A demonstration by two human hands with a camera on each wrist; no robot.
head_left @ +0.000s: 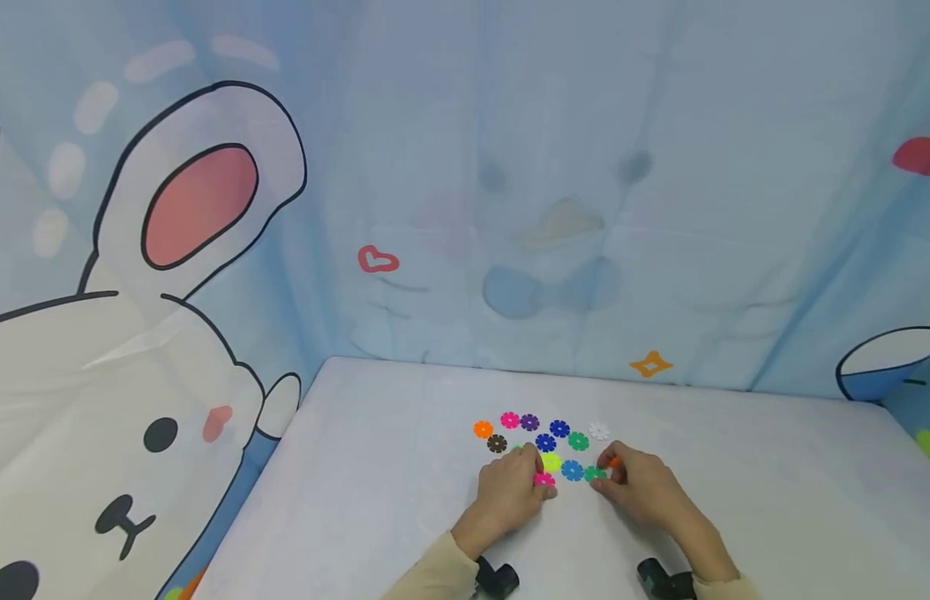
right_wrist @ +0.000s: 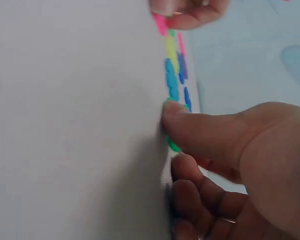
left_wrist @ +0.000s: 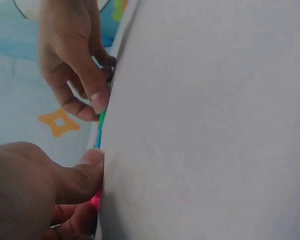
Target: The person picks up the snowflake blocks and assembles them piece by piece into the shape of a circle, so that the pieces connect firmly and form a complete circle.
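Note:
Small notched plastic discs in many colours lie flat in a loose cluster on the white table. My left hand (head_left: 510, 487) is at the near left of the cluster, with thumb and fingers around a pink disc (head_left: 544, 479). That pink disc (right_wrist: 160, 24) looks tilted in the right wrist view. My right hand (head_left: 648, 487) is at the near right, thumb and fingertip at the edges of a green disc (head_left: 594, 473); the thumb covers part of it in the right wrist view. An orange disc (head_left: 615, 461) shows partly behind the right fingers. A light blue disc (head_left: 572, 470) lies between the hands.
Yellow (head_left: 551, 462), dark blue (head_left: 545, 442), brown (head_left: 497, 443), purple (head_left: 529, 422) and white (head_left: 598, 431) discs lie farther back. The white table (head_left: 375, 467) ends at a printed curtain (head_left: 435, 167). Black devices (head_left: 498, 577) sit by both wrists.

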